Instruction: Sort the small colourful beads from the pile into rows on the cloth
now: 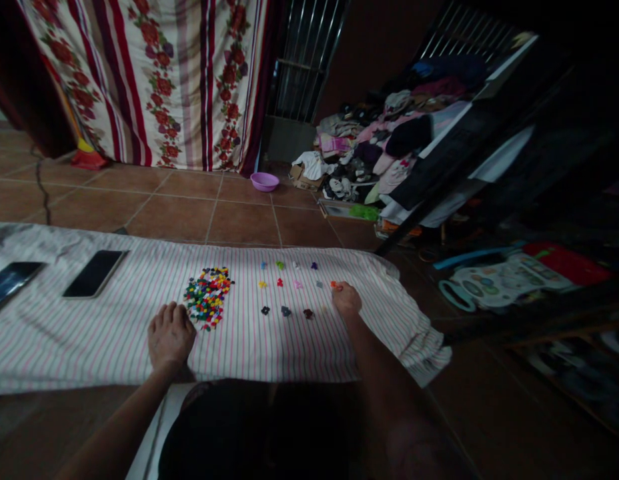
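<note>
A pile of small multicoloured beads [209,297] lies on a striped cloth [249,350]. Beside its lower left edge, my left hand [172,335] rests palm down with its fingers laid flat. My right hand [346,299] is at the right end of the sorted groups, thumb and finger closed on small orange beads [333,284]. Little single-colour clusters sit in rows between my hands, among them green beads [279,265], yellow beads [262,284], red beads [280,283], black beads [265,311] and brown beads [308,314]. A pale grey cluster [319,284] is left of the orange one.
Two phones lie at the left, one dark phone [95,274] and another phone [13,283] at the edge. Beyond the cloth are a purple basin [264,181], a heap of clothes [374,143] and a floral curtain [189,80]. A toy panel [509,280] stands at right.
</note>
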`<action>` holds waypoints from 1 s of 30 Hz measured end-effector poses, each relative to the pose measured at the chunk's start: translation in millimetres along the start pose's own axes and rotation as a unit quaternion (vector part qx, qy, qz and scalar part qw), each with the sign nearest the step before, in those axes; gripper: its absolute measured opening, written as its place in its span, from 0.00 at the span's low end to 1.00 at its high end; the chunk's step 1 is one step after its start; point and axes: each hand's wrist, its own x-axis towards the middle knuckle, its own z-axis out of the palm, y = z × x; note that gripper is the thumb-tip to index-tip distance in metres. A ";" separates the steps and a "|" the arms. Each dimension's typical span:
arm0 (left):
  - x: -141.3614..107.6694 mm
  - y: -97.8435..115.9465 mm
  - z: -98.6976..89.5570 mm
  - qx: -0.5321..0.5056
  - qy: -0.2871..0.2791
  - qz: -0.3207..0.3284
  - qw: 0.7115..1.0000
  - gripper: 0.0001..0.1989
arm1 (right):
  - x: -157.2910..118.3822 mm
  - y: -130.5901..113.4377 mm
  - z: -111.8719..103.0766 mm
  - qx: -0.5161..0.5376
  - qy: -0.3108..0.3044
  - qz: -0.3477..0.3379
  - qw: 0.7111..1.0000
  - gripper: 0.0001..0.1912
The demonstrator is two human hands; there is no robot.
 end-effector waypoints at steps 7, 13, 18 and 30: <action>-0.6 0.3 -0.5 0.008 0.006 0.004 1.000 0.15 | 4.2 -1.0 3.7 -0.033 -0.004 -0.002 0.999 0.14; -0.7 -0.7 3.0 0.016 0.017 0.009 1.000 0.14 | 5.7 -0.4 4.7 -0.049 -0.006 -0.014 0.999 0.13; -1.5 -2.6 5.9 0.012 0.016 0.007 1.000 0.14 | 4.5 1.6 3.3 -0.064 -0.001 -0.027 0.998 0.15; 0.5 -0.8 3.3 0.017 0.002 -0.006 1.000 0.14 | -2.4 -31.1 -1.6 -0.010 0.056 -0.116 0.992 0.15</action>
